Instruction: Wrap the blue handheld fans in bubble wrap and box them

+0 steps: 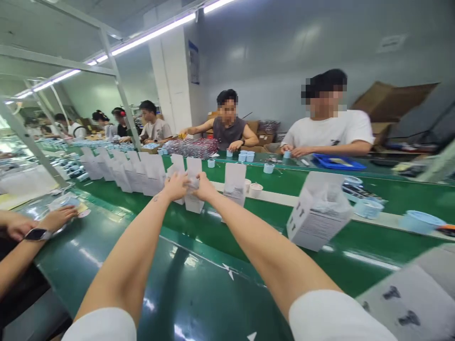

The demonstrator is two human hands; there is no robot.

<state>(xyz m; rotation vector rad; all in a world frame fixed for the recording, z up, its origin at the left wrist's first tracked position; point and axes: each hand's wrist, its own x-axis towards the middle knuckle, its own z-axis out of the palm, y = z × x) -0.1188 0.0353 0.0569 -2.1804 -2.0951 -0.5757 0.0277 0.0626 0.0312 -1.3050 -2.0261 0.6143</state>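
Note:
Both my arms reach far out over the green conveyor belt [199, 284]. My left hand [176, 185] and my right hand [204, 186] are closed together on the top of a small white carton [194, 201] that stands upright on the belt. A clear plastic-wrapped item shows between my fingers at the carton's opening. Another upright white carton [234, 182] stands just to the right. A larger tilted white carton [314, 215] with a plastic bag in its open top is further right.
A row of white cartons [121, 173] runs along the belt to the left. Pale blue round tubs [421, 221] lie at right. Several people sit across the belt. A neighbour's hand with a wristwatch [37, 233] rests at left. A metal frame post [26, 137] stands left.

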